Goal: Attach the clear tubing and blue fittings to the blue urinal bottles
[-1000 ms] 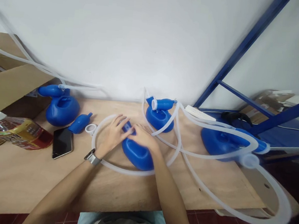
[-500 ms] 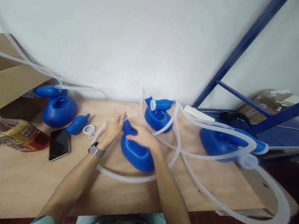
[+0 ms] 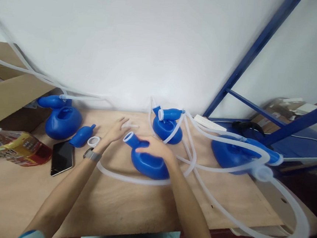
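My right hand (image 3: 154, 147) is closed around the neck and handle area of a blue plastic urinal bottle (image 3: 150, 165). The bottle lies tilted on the table, its uncapped mouth with a pale rim pointing up and left. My left hand (image 3: 116, 131), with a watch on its wrist, is left of that mouth, fingers stretched and thumb apart. The end of a translucent white tube (image 3: 132, 125) shows at its fingertips; whether they touch it is unclear. This tube loops in front of the bottle. Left of my left wrist lie a white ring cap (image 3: 93, 141) and a blue funnel-shaped piece (image 3: 82, 136).
More blue bottles stand at the left (image 3: 63, 125), back (image 3: 171, 131) and right (image 3: 224, 154), with tubes trailing. Also around are a phone (image 3: 62, 158), a drink bottle (image 3: 20, 147), a cardboard box (image 3: 16, 93), a power strip (image 3: 210, 123) and a blue metal frame (image 3: 253, 55).
My left hand has moved away from the bottle's neck, slightly left. The bottle's open mouth now shows and has turned further left. My right hand still holds the bottle.
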The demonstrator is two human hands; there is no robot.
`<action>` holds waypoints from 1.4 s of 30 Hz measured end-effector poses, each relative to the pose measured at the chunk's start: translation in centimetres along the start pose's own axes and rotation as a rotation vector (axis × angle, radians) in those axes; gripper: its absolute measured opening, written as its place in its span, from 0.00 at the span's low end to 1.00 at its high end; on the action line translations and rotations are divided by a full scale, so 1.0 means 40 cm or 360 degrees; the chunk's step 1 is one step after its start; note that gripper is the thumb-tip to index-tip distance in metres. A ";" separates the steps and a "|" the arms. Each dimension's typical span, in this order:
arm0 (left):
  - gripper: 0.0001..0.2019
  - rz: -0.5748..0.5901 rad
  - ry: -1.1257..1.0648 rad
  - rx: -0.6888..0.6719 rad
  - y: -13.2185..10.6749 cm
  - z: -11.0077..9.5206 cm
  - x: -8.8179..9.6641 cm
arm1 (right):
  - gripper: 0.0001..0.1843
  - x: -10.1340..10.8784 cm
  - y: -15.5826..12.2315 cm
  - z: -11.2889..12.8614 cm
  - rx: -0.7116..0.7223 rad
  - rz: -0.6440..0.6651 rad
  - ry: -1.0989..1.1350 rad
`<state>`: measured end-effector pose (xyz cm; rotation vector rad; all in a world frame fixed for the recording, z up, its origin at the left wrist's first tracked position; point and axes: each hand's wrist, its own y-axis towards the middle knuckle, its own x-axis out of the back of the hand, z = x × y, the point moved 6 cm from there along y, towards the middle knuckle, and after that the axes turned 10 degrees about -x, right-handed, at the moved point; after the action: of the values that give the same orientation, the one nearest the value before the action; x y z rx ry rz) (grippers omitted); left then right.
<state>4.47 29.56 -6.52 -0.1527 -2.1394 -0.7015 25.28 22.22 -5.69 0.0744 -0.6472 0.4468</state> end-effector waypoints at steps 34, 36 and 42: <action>0.20 -0.0546 0.0552 0.0826 -0.394 0.160 0.246 | 0.18 0.051 -0.019 0.067 0.0487 -0.0415 -0.0657; 0.23 -0.0486 0.0668 0.0820 -0.388 0.184 0.255 | 0.14 0.023 -0.066 0.093 0.0587 -0.0487 -0.0625; 0.28 -0.0030 0.0907 0.0841 -0.380 0.240 0.246 | 0.10 -0.027 -0.235 0.104 0.0688 -0.0439 -0.0435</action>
<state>-13.65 20.67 -10.05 0.3176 -1.6984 -0.1369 26.15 12.45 -2.34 0.6363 -0.7864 0.3043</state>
